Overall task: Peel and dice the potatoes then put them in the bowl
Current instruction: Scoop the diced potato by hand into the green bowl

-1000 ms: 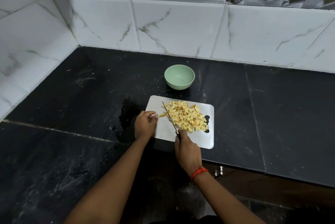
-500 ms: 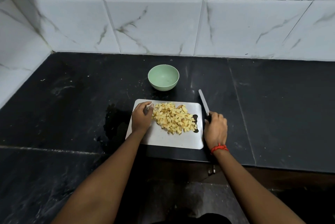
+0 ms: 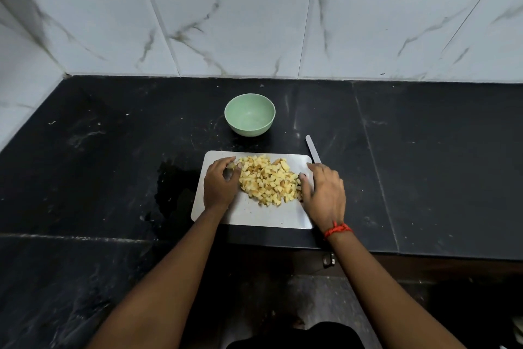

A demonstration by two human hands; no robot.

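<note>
A heap of yellow diced potato (image 3: 268, 180) lies on the steel cutting board (image 3: 254, 214) on the black counter. My left hand (image 3: 220, 183) rests against the heap's left side, fingers loosely curved. Fingers extended, my right hand (image 3: 322, 193) touches the heap's right side. The knife (image 3: 312, 148) lies on the counter just beyond the board's right corner, its handle hidden behind my right hand. An empty pale green bowl (image 3: 250, 114) stands behind the board.
The black stone counter (image 3: 424, 164) runs to a white tiled wall (image 3: 254, 31) at the back and left. A wet dark patch (image 3: 175, 190) lies left of the board. The counter's front edge passes just below the board.
My right hand carried the knife from the board to the counter on the right, let it go, and moved onto the heap's right side. My left hand stayed at the left side.
</note>
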